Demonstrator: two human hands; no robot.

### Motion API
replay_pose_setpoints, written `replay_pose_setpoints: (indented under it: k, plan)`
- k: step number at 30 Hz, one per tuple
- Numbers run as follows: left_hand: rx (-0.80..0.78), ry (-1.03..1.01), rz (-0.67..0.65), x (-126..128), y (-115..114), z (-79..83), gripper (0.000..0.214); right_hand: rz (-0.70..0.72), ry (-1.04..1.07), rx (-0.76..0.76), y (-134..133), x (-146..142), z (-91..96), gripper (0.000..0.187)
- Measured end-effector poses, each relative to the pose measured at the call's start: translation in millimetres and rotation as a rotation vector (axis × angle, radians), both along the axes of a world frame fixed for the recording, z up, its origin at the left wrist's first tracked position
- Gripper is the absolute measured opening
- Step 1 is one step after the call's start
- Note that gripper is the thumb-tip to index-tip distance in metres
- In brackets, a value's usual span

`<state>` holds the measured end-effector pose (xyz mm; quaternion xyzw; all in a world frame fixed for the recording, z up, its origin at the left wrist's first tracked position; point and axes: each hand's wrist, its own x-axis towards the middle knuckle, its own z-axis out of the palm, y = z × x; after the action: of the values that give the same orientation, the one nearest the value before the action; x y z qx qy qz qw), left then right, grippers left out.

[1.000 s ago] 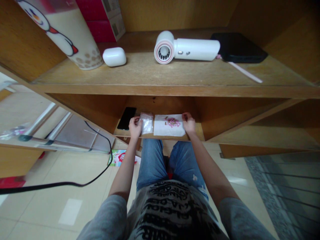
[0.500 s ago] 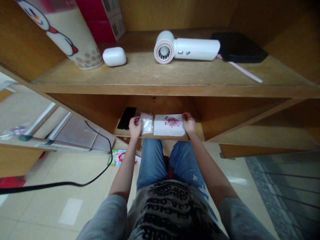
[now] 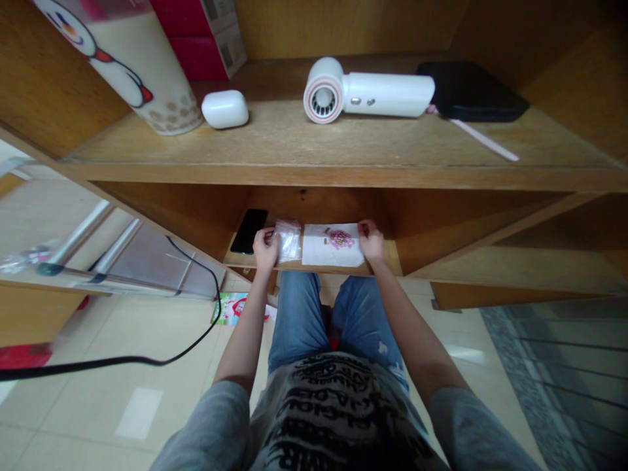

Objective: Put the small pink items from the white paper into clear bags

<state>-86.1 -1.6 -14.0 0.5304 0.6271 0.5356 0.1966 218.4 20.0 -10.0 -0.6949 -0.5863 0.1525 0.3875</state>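
Note:
On the low shelf, my left hand [image 3: 265,249] rests with its fingers curled at the left edge of a clear plastic bag [image 3: 288,241]. Whether it grips the bag is too small to tell. A white sheet [image 3: 316,252], paper or cloth, lies flat to the right of the bag. On the sheet is a loose cluster of small pink and brownish beads [image 3: 339,239]. My right hand [image 3: 371,241] sits at the sheet's right edge, fingers bent together; what is between them, if anything, is hidden.
A black phone [image 3: 249,231] lies left of my left hand. The upper shelf [image 3: 275,147] overhangs, bearing a bubble tea cup [image 3: 142,72], a white earbud case [image 3: 225,109], a white handheld fan [image 3: 387,95] and a black flat case [image 3: 473,91]. A black cable [image 3: 196,340] hangs at left.
Both hands, the bag and the beads stay in place. The view has shifted very slightly.

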Motion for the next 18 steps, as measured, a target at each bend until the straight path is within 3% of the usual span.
replay_pose_setpoints:
  k: [18]
  plan:
    - [-0.004,0.003,0.002,0.7,-0.6,1.8,0.02,0.002,0.009,-0.004,-0.5,-0.2,0.0,0.023]
